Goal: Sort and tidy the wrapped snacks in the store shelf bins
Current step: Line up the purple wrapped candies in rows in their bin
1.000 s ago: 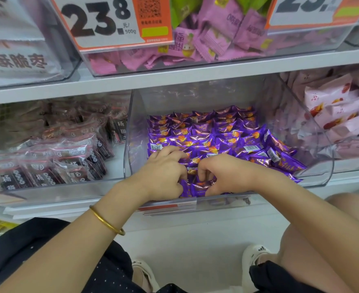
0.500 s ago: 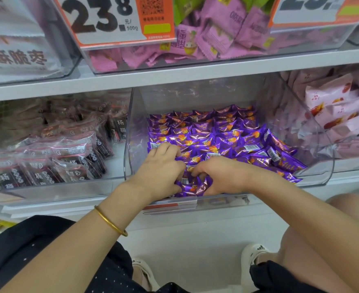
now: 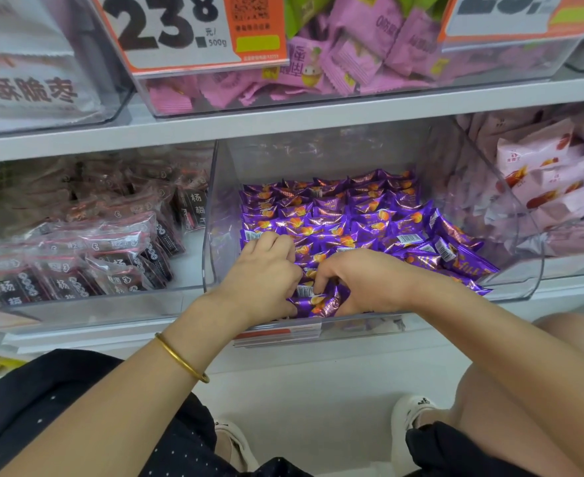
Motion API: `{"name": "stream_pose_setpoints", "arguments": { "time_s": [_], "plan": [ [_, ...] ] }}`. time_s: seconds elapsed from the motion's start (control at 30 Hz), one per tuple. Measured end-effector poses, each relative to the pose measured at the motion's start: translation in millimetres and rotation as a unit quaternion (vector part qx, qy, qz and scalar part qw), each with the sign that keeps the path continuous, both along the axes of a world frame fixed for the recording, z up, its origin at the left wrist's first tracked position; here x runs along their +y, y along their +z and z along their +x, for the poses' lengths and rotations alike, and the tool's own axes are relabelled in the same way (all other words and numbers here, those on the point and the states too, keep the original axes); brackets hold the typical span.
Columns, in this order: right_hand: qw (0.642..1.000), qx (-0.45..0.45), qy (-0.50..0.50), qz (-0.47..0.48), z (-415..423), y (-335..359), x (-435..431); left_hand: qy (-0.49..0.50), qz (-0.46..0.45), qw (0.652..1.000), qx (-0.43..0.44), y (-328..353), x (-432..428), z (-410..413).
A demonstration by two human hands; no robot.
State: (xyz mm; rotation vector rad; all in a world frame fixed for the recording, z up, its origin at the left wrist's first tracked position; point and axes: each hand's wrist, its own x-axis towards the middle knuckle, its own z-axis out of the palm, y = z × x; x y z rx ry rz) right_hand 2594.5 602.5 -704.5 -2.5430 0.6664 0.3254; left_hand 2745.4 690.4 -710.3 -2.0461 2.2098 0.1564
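Observation:
A clear plastic bin (image 3: 511, 235) on the lower shelf holds several purple wrapped snacks (image 3: 359, 215), laid in rows at the back and looser at the right front. Both my hands are inside the bin at its front edge. My left hand (image 3: 263, 273), with a gold bangle on its wrist, has curled fingers on the packets at the front left. My right hand (image 3: 366, 280) curls its fingers round a purple packet (image 3: 321, 302) between the two hands.
The bin to the left (image 3: 77, 304) holds dark red-and-black packets; the bin to the right (image 3: 559, 187) holds pale pink packets. The upper shelf (image 3: 283, 122) carries a bin of pink snacks with an orange price tag (image 3: 187, 29). My knees and white shoes are below.
Both hands have shifted a little within the bin's front. A purple packet now shows between them, drawn toward the front edge.

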Motion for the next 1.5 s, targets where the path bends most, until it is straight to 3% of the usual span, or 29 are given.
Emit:
{"name": "stream_pose_setpoints", "arguments": {
  "time_s": [0.17, 0.4, 0.5, 0.7, 0.87, 1.0, 1.17, 1.5],
  "plan": [
    [0.999, -0.021, 0.012, -0.026, 4.2, -6.7, 2.0, 0.002, -0.016, 1.000, -0.021, -2.9, -0.7, -2.3],
    [0.998, 0.009, -0.016, 0.064, 3.1, 2.5, -0.1, 0.010, -0.016, 1.000, -0.018, -5.4, -2.4, -2.5],
    [0.999, 0.011, -0.006, 0.029, 4.9, 2.6, 2.7, 0.019, 0.010, 1.000, -0.017, -4.1, -1.6, -1.0],
    [1.000, 0.012, -0.002, 0.020, 9.7, -4.1, 4.0, 0.043, -0.008, 0.995, 0.085, 7.8, -0.8, 2.3],
    [0.999, -0.010, -0.033, 0.023, -7.6, 15.4, -8.5, -0.008, 0.043, 0.996, 0.081, 3.8, -4.8, -3.3],
    [0.996, 0.082, 0.040, 0.014, -13.9, 24.0, -13.2, -0.026, 0.042, 0.997, 0.061, -0.4, -8.2, -3.4],
    [0.962, 0.202, 0.159, -0.093, -3.3, 20.4, -7.4, -0.038, 0.042, 0.997, 0.056, -2.3, -9.3, -3.3],
    [0.970, 0.187, 0.157, -0.019, -9.5, 13.0, -14.3, -0.033, 0.037, 0.997, 0.060, -4.0, -8.3, -3.8]
  ]
}}
